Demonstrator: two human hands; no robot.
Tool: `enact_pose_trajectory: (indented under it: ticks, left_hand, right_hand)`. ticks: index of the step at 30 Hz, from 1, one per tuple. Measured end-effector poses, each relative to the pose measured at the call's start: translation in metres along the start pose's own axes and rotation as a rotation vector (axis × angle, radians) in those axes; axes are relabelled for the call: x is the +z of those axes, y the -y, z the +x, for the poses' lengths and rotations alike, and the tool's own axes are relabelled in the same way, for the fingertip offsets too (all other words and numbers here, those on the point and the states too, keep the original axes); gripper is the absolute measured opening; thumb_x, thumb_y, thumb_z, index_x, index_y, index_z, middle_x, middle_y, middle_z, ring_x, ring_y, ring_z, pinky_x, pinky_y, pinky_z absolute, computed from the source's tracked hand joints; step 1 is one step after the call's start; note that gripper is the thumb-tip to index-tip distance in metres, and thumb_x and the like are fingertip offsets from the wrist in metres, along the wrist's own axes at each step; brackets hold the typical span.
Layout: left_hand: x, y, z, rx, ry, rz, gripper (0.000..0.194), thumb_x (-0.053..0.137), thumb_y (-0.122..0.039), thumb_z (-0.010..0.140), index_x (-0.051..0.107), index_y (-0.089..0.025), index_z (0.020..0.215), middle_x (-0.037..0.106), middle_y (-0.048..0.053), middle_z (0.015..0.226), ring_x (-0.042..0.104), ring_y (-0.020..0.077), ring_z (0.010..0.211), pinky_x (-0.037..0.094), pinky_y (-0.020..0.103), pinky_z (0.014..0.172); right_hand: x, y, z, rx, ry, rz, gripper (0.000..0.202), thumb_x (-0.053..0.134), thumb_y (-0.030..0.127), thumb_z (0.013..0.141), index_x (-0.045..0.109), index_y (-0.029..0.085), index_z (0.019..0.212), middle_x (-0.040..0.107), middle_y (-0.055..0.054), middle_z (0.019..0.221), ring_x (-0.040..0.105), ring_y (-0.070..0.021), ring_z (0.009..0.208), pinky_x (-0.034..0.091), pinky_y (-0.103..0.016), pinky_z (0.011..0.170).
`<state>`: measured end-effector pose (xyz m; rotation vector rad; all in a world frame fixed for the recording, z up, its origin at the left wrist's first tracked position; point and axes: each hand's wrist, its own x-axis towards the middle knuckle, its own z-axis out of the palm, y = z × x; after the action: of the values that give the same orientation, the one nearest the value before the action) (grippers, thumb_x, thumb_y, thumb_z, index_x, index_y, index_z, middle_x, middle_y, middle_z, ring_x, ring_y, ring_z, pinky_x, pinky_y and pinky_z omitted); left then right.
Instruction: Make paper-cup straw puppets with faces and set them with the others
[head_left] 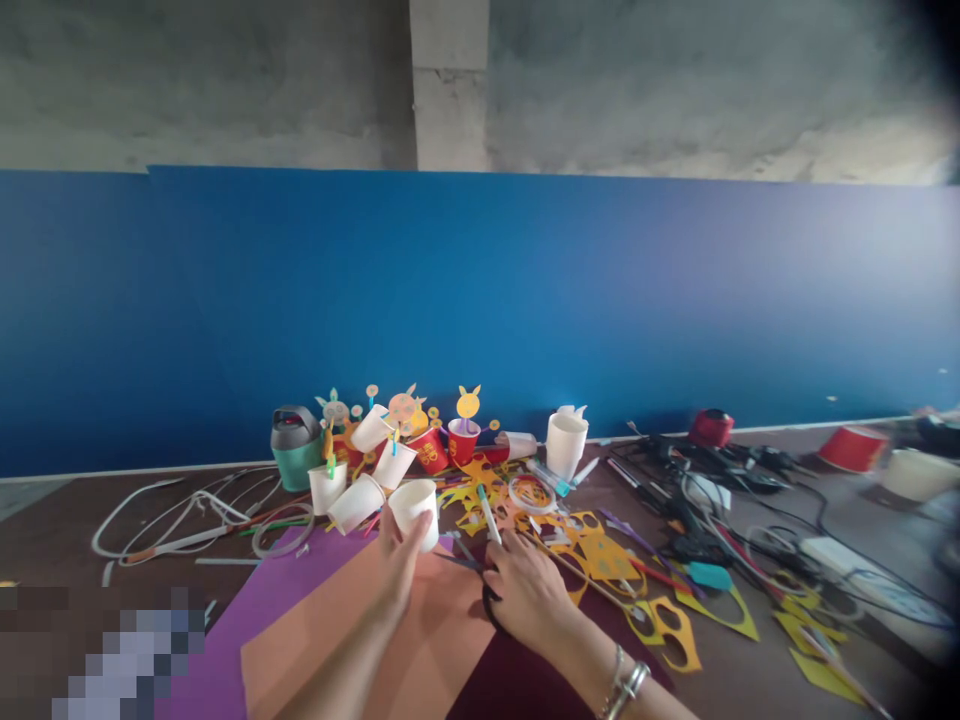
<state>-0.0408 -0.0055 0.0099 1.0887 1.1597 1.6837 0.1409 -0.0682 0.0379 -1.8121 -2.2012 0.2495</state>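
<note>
My left hand (405, 560) is closed around a white paper cup (414, 508), held upright above orange paper (330, 640). My right hand (529, 585) is curled over scissors (459, 558); their blades point left toward the cup and a black handle loop shows below the fingers. A white marker with a teal end (489, 515) lies right at those fingertips; whether they touch it I cannot tell. Behind the left hand are a tipped white cup (356, 503) and a white cup (328, 488) with a paper figure in it.
Red cups (463, 440) with paper animal figures stand at the back. A green bottle (294, 450) is at left beside coiled white tubing (202, 515). Yellow paper scraps (607, 555), a tape roll (532, 493) and stacked white cups (566, 442) lie right, then tangled cables (697, 490) and a power strip (862, 575).
</note>
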Motion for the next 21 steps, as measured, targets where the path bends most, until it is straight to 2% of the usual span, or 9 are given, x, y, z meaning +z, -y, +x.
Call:
enact_pose_trajectory:
  ticks: [3,6,8,9,11,13,16,18,21]
  left_hand:
    - [0.001,0.000,-0.002,0.038,0.006,0.023,0.055,0.075,-0.042,0.065,0.057,-0.020,0.112,0.067,0.008,0.104,0.065,0.0243,0.091,0.052,0.033,0.076]
    - [0.002,-0.001,-0.005,0.031,0.046,0.016,0.053,0.075,-0.041,0.065,0.058,-0.019,0.111,0.068,0.007,0.099,0.065,0.0231,0.087,0.052,0.031,0.074]
    - [0.003,-0.003,-0.006,0.009,0.072,0.008,0.052,0.075,-0.040,0.066,0.058,-0.019,0.110,0.068,0.007,0.099,0.065,0.0232,0.087,0.053,0.031,0.073]
    - [0.004,-0.004,-0.007,-0.001,0.078,0.003,0.052,0.075,-0.041,0.066,0.058,-0.019,0.110,0.068,0.007,0.099,0.065,0.0235,0.087,0.053,0.031,0.072]
    - [0.004,-0.009,-0.009,-0.016,0.083,-0.007,0.052,0.075,-0.041,0.065,0.059,-0.019,0.109,0.068,0.008,0.099,0.065,0.0243,0.088,0.053,0.031,0.071]
    - [0.005,-0.013,-0.012,-0.020,0.085,-0.009,0.052,0.075,-0.041,0.065,0.059,-0.019,0.110,0.068,0.008,0.097,0.065,0.0243,0.087,0.053,0.031,0.071]
    - [0.005,-0.016,-0.014,-0.033,0.097,-0.017,0.053,0.074,-0.042,0.066,0.060,-0.019,0.111,0.068,0.006,0.092,0.064,0.0224,0.082,0.052,0.029,0.068]
    - [0.005,-0.016,-0.014,-0.045,0.110,-0.034,0.053,0.073,-0.044,0.067,0.060,-0.019,0.112,0.068,0.005,0.089,0.064,0.0215,0.079,0.052,0.028,0.066]
    - [0.003,-0.014,-0.012,-0.058,0.146,-0.045,0.053,0.072,-0.045,0.068,0.061,-0.018,0.113,0.069,0.006,0.092,0.064,0.0220,0.082,0.052,0.028,0.068]
  right_hand:
    - [0.008,-0.007,0.003,0.001,0.029,0.159,0.026,0.058,0.033,0.077,0.058,0.021,0.101,0.069,-0.004,0.077,0.065,-0.0198,0.075,0.038,-0.025,0.061]
    - [0.012,-0.017,0.006,-0.073,0.112,0.392,0.041,0.065,0.026,0.070,0.055,0.019,0.109,0.068,0.000,0.070,0.063,-0.0168,0.066,0.037,-0.022,0.056]
    - [0.010,-0.024,0.009,-0.121,0.190,0.516,0.036,0.064,0.023,0.070,0.058,0.019,0.105,0.068,0.001,0.069,0.062,-0.0156,0.063,0.038,-0.021,0.053]
    - [0.008,-0.029,0.011,-0.114,0.180,0.521,0.026,0.060,0.022,0.073,0.061,0.019,0.099,0.068,0.000,0.070,0.062,-0.0156,0.064,0.039,-0.021,0.054]
    - [0.001,-0.039,0.015,-0.013,0.022,0.381,0.016,0.051,0.018,0.078,0.064,0.018,0.087,0.069,-0.004,0.077,0.063,-0.0176,0.073,0.041,-0.024,0.063]
    - [-0.005,-0.051,0.017,0.159,-0.158,0.120,0.020,0.048,0.015,0.078,0.063,0.018,0.092,0.068,-0.009,0.095,0.062,-0.0218,0.087,0.041,-0.028,0.071]
    - [-0.010,-0.063,0.018,0.277,-0.113,-0.094,0.029,0.049,0.012,0.076,0.059,0.015,0.102,0.064,-0.014,0.104,0.061,-0.0261,0.094,0.041,-0.031,0.071]
    - [-0.010,-0.067,0.018,0.261,-0.058,-0.125,0.029,0.048,0.011,0.075,0.059,0.015,0.101,0.065,-0.013,0.100,0.062,-0.0262,0.093,0.041,-0.031,0.071]
    - [-0.006,-0.067,0.018,0.191,-0.054,-0.140,0.028,0.050,0.012,0.072,0.060,0.017,0.098,0.064,-0.011,0.103,0.060,-0.0263,0.097,0.041,-0.031,0.073]
